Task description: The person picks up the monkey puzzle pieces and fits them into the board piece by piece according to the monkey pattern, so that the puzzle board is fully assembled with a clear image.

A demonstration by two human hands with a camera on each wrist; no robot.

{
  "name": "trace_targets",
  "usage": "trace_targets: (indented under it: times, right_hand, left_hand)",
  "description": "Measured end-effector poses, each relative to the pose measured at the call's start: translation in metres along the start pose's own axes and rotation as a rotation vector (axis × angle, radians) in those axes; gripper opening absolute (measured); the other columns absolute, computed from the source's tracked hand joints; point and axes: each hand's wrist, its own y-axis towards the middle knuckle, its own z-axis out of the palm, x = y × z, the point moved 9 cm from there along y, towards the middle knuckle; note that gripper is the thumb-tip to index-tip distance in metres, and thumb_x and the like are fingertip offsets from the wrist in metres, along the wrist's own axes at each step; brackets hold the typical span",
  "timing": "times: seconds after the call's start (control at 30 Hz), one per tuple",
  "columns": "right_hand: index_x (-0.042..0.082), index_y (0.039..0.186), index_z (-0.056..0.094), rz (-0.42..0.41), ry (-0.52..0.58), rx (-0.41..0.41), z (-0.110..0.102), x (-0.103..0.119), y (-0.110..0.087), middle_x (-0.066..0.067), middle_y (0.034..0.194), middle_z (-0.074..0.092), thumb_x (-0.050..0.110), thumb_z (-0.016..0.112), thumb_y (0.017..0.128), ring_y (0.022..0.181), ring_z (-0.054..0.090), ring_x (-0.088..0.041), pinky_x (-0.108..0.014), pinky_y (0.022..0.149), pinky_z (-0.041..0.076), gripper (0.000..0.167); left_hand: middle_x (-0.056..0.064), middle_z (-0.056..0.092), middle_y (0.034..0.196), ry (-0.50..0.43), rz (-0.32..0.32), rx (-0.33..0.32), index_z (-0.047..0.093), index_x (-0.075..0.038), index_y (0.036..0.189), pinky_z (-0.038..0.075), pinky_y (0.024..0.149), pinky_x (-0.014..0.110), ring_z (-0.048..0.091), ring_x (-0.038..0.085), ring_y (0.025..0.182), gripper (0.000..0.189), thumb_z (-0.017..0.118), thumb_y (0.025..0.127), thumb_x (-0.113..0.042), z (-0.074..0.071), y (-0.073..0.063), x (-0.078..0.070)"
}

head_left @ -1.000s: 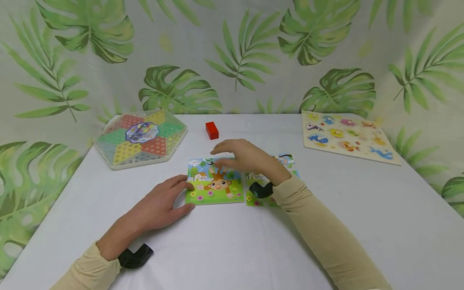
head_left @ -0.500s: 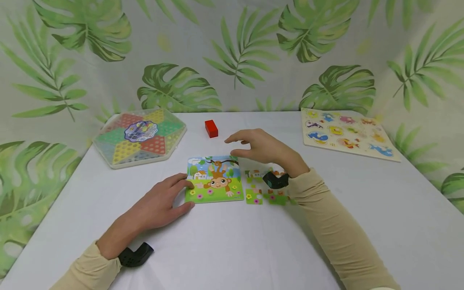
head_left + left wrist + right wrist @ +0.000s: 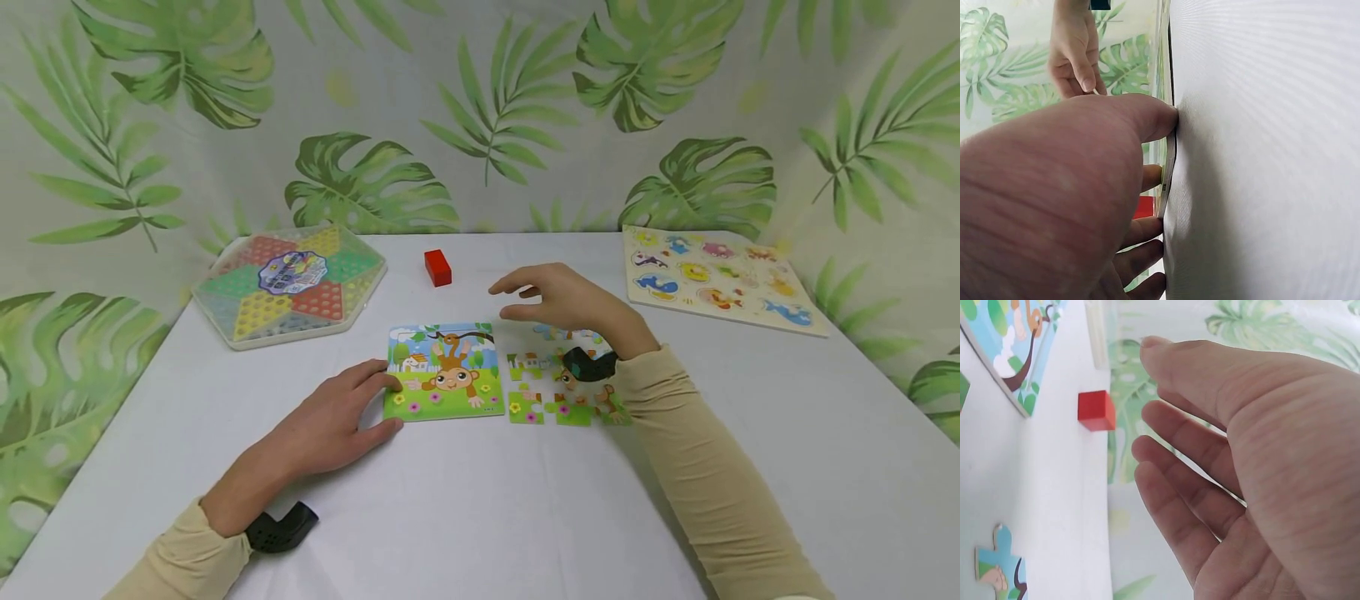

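Observation:
A monkey picture board (image 3: 450, 375) lies flat in the middle of the table. My left hand (image 3: 341, 417) rests at its left edge, the thumb at the near corner and the fingers along the side; the left wrist view shows the thumb (image 3: 1160, 119) touching the edge. To the board's right lie several loose jigsaw pieces (image 3: 528, 408) of a similar picture, partly hidden by my right wrist. Above them hovers my right hand (image 3: 566, 300), fingers loosely bent and nothing between them. One jigsaw piece (image 3: 999, 569) also shows in the right wrist view.
A red block (image 3: 438, 268) sits behind the board. At the back left is a hexagonal game board (image 3: 292, 287) under a clear cover. A wooden board with sea animals (image 3: 720, 283) lies at the back right. Leaf-patterned cloth (image 3: 495, 117) hangs behind the table.
My right hand has moved right, off the picture board to above the loose pieces, uncovering the board's top right and more of the pieces. My left hand has stayed in place.

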Motion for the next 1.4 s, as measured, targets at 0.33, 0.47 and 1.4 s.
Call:
trace_targets:
  times: [0.33, 0.47, 1.4]
  right_hand:
    - [0.012, 0.137, 0.066, 0.04, 0.069, 0.008, -0.006, -0.024, -0.01, -0.012, 0.139, 0.065, 0.025, 0.073, 0.098, 0.128, 0.061, -0.035, -0.043, 0.111, 0.049, 0.042]
    - [0.012, 0.137, 0.065, 0.064, 0.096, 0.018, -0.007, -0.034, -0.015, -0.012, 0.14, 0.064, 0.026, 0.073, 0.098, 0.13, 0.06, -0.036, -0.044, 0.112, 0.048, 0.043]
    - [0.004, 0.136, 0.063, 0.138, 0.233, 0.037, -0.014, -0.069, -0.031, -0.018, 0.139, 0.062, 0.025, 0.076, 0.095, 0.132, 0.057, -0.032, -0.044, 0.114, 0.046, 0.048]
  left_hand:
    - [0.016, 0.049, 0.152, 0.0, 0.004, -0.003, 0.061, -0.015, 0.133, 0.044, 0.111, 0.059, 0.051, 0.04, 0.136, 0.043, 0.073, 0.096, -0.034, 0.0, 0.001, 0.0]
    - [0.016, 0.05, 0.151, -0.004, 0.009, -0.007, 0.061, -0.014, 0.132, 0.044, 0.11, 0.059, 0.052, 0.04, 0.136, 0.042, 0.073, 0.096, -0.033, 0.001, 0.0, 0.0]
    - [0.017, 0.052, 0.148, -0.012, 0.052, -0.04, 0.061, -0.013, 0.129, 0.046, 0.107, 0.06, 0.055, 0.041, 0.132, 0.04, 0.074, 0.096, -0.032, -0.003, 0.0, -0.004]
